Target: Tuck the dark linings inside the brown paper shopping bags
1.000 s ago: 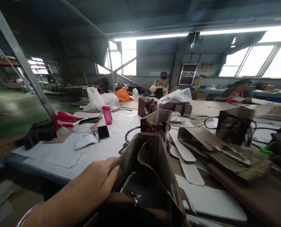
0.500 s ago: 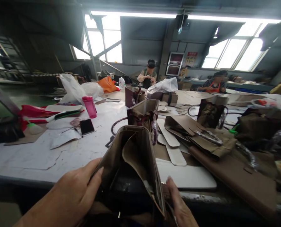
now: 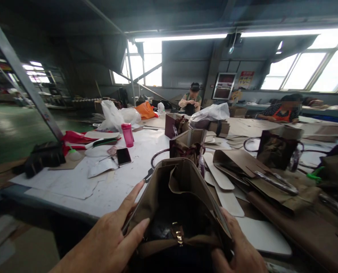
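Note:
I hold a brown handbag (image 3: 183, 189) upright at the near table edge, its mouth spread wide. Inside, the dark lining and a small gold clasp (image 3: 178, 232) show. My left hand (image 3: 112, 235) grips the bag's left wall, index finger along the outside and thumb over the rim. On the other side, my right hand (image 3: 240, 250) clasps the right wall, fingers pressed on the outside.
More brown bags (image 3: 188, 146) and flat white inserts (image 3: 218, 176) lie beyond. A phone (image 3: 124, 156), a pink bottle (image 3: 127, 134) and papers rest on the white table (image 3: 146, 151). Two people work at the far end; a grey steel post (image 3: 24, 77) slants on the left.
The view swung right and came back left. My right hand came into view and took the bag's right side. The mouth is spread wider, showing the clasp.

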Demonstrator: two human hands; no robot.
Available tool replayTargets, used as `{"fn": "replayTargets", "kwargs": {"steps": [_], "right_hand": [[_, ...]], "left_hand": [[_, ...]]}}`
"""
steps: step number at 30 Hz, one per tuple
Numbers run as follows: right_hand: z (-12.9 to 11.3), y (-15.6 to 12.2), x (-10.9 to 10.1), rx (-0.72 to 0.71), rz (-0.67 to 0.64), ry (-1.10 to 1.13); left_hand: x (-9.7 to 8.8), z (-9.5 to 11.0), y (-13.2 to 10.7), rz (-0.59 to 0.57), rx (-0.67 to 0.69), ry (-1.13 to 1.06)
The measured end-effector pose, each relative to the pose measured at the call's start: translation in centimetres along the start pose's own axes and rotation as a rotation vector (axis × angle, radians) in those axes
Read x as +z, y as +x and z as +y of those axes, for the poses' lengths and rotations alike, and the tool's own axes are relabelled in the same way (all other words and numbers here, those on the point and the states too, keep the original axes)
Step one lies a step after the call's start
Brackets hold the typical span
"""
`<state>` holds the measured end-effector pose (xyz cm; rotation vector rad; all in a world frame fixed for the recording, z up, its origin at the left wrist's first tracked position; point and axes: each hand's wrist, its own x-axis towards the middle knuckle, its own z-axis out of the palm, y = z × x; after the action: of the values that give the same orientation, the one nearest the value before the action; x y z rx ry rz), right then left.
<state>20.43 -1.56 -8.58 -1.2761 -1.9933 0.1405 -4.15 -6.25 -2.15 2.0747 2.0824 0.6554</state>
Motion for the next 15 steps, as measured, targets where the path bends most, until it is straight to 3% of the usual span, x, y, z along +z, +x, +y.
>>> {"fn": "replayTargets", "kwargs": {"steps": [3, 6, 11, 13, 15], "right_hand": [[-0.2, 0.9, -0.3, 0.063, -0.039, 0.002], [0.0, 1.4, -0.9, 0.012, -0.123, 0.032], [0.4, 1.4, -1.4, 0.015, -0.112, 0.076], [0.2, 1.4, -1.4, 0.031, -0.096, 0.101], [0.0, 1.4, -1.2, 0.043, -0.086, 0.123]], "left_hand": [[0.2, 0.5, 0.0, 0.068, 0.071, 0.068], [0.0, 1.6, 0.6, 0.118, 0.197, 0.114], [-0.7, 5.0, 3.3, 0.034, 0.447, 0.096], [-0.3, 5.8, 4.4, -0.014, 0.569, 0.076], [0.8, 5.9, 5.3, -0.021, 0.608, 0.041]]}}
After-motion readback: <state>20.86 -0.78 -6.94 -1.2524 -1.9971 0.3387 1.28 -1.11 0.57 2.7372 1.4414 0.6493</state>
